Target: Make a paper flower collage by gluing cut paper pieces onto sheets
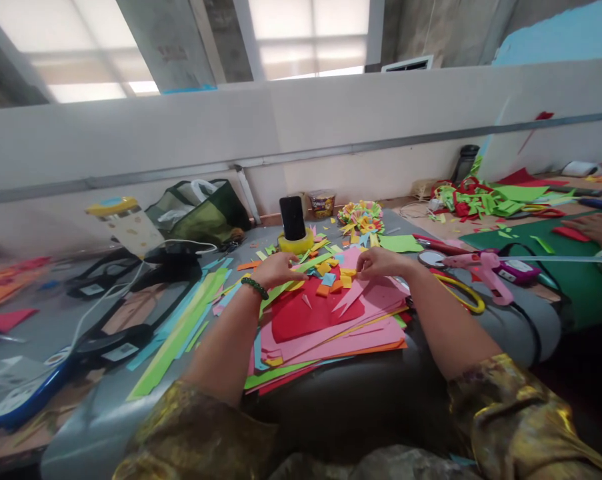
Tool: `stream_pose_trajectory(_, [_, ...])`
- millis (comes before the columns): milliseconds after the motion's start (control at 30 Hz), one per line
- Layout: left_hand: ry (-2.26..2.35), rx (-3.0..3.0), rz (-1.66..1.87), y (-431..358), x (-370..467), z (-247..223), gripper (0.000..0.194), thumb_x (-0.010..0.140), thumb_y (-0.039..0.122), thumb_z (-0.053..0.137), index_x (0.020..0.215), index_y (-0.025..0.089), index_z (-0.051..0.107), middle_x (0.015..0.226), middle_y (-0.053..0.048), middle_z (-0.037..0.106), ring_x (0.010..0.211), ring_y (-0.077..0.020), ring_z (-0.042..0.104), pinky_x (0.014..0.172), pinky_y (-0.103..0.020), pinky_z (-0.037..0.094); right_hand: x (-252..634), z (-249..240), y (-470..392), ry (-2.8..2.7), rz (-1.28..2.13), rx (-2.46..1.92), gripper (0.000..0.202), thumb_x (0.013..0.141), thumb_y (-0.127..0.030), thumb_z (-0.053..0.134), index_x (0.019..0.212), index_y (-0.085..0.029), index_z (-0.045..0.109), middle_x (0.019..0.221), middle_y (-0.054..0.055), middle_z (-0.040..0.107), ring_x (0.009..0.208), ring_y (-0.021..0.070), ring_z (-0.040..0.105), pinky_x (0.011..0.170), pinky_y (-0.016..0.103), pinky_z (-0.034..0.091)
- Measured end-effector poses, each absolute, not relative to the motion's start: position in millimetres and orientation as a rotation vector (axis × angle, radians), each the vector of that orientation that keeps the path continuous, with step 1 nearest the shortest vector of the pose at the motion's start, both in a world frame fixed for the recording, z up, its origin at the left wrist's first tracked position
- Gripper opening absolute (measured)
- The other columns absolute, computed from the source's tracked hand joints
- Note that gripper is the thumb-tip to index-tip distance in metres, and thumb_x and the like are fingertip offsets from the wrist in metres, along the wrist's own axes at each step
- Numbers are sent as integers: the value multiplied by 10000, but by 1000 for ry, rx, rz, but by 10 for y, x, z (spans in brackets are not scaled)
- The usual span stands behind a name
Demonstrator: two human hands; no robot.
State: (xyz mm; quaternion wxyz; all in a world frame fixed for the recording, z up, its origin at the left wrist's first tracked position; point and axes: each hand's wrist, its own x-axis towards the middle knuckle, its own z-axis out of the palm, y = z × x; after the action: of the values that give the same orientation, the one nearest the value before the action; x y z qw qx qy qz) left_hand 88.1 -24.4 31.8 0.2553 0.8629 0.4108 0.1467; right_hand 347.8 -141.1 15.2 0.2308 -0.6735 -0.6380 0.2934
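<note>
At left, long green paper strips point(181, 333) lie on the table, running from near left to far right. To their right is the left hand point(279, 270), fingers bent inward over paper scraps; whether they grip a scrap cannot be told. Beyond it, a phone point(293, 217) stands upright at a yellow tape roll point(297, 243).

The small paper pieces point(336, 285), orange and yellow, lie between the two hands, on and about the far part of a red sheet point(298, 317). They form a loose cluster with no clear long axis. The right hand point(381, 262) is nearer: its fingertips are just beside the rightmost yellow pieces, and the left fingertips are farther off. The right fingers are bent together; whether they pinch anything cannot be told.

Farther right lies a pink glue gun point(488, 270), apart from the right hand.
</note>
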Motion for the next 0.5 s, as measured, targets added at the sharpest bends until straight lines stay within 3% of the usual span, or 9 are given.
stream_pose_trajectory(133, [1116,2409,309,-244,907,261,129,546,265,721,512,214,607,556,-7,600,588,-178,528,548,-265,315,3450,129,-1403,-1746,788,-1842,147,566,-301,769,629,-185,705,601,2,662,595,149,568,516,236,385])
stream_pose_trajectory(300, [1180,2402,389,-231,873,293,325,592,124,571,342,208,382,380,33,350,472,-131,377,526,-289,223,3493,148,-1432,-1726,773,-1832,231,598,-395,761,656,-175,722,562,-8,629,546,129,527,489,235,346])
stream_pose_trajectory(500, [1253,2274,671,-227,782,448,245,697,197,526,452,193,518,409,30,441,498,-142,461,505,-262,272,3546,152,-1408,-1571,561,-1780,303,655,-470,712,628,-170,681,552,-9,580,546,126,476,518,260,331])
